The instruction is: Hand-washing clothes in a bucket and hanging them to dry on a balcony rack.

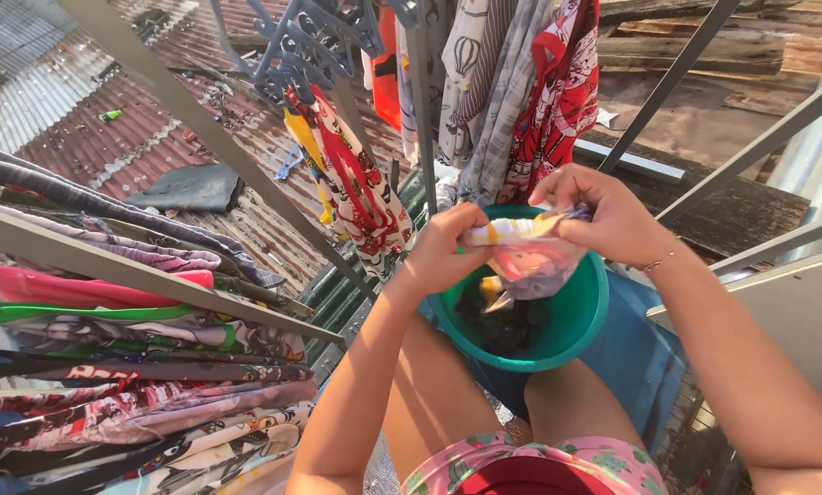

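Head view: the person's left hand [443, 247] and right hand [603, 215] both pinch a small damp cloth [525, 252], white and pink with a yellow band. Each hand is clamped on one end of its top hem. The hem's long axis runs roughly from 9 o'clock to 3 o'clock between the two grips, tilted slightly up toward the right hand. The rest of the cloth hangs toward 6 o'clock, its lower end dipping into the green basin [580, 316].

The basin sits just below the hands, between the person's knees, with dark wet laundry [512, 325] lying in its bottom. Neither hand is clearly nearer the cloth, since both already hold it.

At 12 o'clock, just beyond the hands, hanging garments [521, 92] crowd the space, and a blue peg hanger [314, 41] sits at about 11 o'clock. A grey metal rail [145, 275] crosses at 9 o'clock above a stack of draped clothes [145, 385]. More slanted bars [759, 142] close off 2 o'clock. Open room lies mainly straight up between the hands and the hanging garments.
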